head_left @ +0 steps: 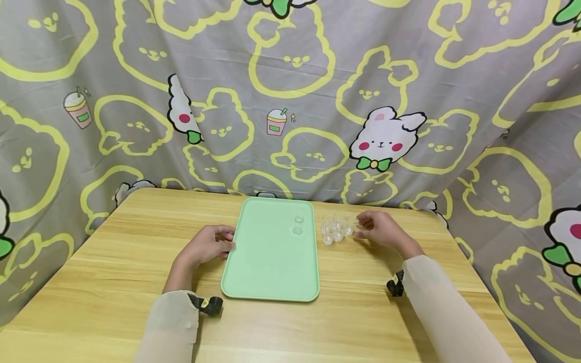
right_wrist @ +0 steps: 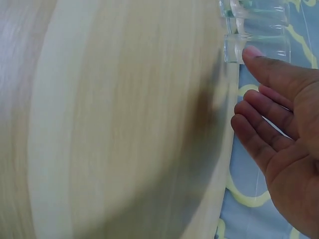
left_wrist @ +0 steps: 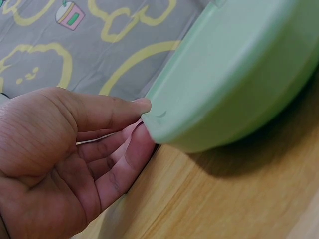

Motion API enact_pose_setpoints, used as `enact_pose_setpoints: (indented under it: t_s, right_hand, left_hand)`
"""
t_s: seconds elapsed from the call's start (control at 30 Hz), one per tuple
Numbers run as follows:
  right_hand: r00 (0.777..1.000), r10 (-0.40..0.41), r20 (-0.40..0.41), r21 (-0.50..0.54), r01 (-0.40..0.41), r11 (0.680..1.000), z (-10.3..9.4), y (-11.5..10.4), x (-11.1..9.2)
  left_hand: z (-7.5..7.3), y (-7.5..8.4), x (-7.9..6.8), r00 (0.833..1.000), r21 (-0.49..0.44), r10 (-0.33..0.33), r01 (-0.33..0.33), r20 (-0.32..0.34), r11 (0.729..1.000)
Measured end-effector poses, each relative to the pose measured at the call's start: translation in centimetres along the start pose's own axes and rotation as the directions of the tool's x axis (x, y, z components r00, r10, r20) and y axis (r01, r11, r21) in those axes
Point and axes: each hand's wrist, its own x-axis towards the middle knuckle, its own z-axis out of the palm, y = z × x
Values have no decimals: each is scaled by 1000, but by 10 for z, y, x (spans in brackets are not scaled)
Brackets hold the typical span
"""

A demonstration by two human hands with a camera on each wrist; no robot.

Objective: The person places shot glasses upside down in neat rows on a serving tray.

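Observation:
My left hand [head_left: 211, 244] holds the left edge of a light green rectangular tray [head_left: 268, 272], thumb on top and fingers beneath the rim in the left wrist view. Clear round outlines of glassware [head_left: 297, 230] show on the tray's upper right; I cannot tell whether that is one small cup or two. Just right of the tray, several small clear glass cups [head_left: 338, 232] stand close together on the table. My right hand [head_left: 381, 229] is at their right side, fingers loosely bent and apart. In the right wrist view its thumb tip overlaps the nearest glass cup [right_wrist: 269, 47].
The wood-grain table [head_left: 363, 312] reaches back to a grey curtain [head_left: 308, 166] with yellow outlines and cartoon rabbits. Each wrist wears a black strap-on device, the left one [head_left: 211, 305] beside the tray's near left corner.

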Motion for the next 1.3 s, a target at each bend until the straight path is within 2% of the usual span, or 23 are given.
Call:
enact_pose_setpoints:
  t_s: [0.27, 0.53, 1.13, 1.3]
  right_hand:
    - [1000, -8, 8, 13, 8, 1000, 7, 1, 5]
    - [999, 34, 24, 42, -35, 999, 9, -2, 7]
    - [997, 57, 53, 117, -63, 991, 14, 0, 12]
    - [994, 87, 64, 128, -94, 987, 14, -1, 13]
  left_hand:
    - [0, 0, 0, 1000, -6, -4, 4, 1, 1000]
    - [0, 1, 0, 1000, -5, -6, 6, 1, 1000]
    - [-1, 2, 1, 1000, 3, -3, 3, 4, 1000]
    - [-1, 2, 0, 1000, -7, -6, 6, 6, 1000]
